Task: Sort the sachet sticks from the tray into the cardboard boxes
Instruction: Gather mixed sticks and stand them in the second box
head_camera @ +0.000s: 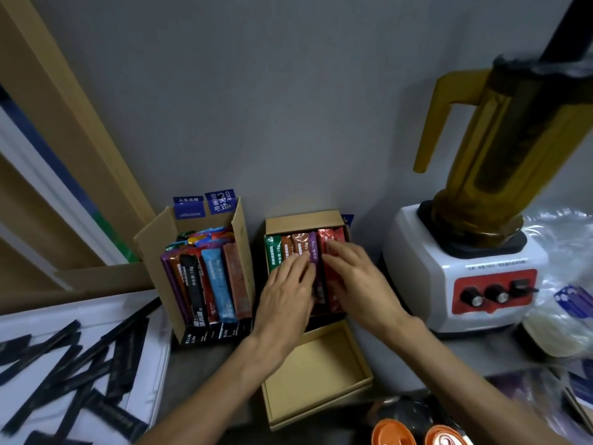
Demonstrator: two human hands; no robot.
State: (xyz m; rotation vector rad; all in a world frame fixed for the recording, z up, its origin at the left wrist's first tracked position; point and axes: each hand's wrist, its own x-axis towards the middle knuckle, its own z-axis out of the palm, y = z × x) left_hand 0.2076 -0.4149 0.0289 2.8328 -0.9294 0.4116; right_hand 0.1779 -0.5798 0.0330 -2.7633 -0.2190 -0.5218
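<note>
Two cardboard boxes stand against the grey wall. The left box [150, 239] holds several coloured sachet sticks [221, 281] side by side. The right box [305, 221] holds a row of green, brown, purple and red sachets [290, 248]. My left hand [285, 297] and my right hand [356, 281] both lie flat on that row, fingers spread, pressing on the sachets. The purple stick [313, 248] shows between the two hands. A white tray [150, 374] at the lower left carries several black sachet sticks [64, 358].
The right box's open lid [314, 377] lies in front of it. A white blender base with a yellow jug [475, 252] stands at the right. Clear plastic bags [564, 252] lie at the far right. Orange lids [393, 433] sit at the bottom edge.
</note>
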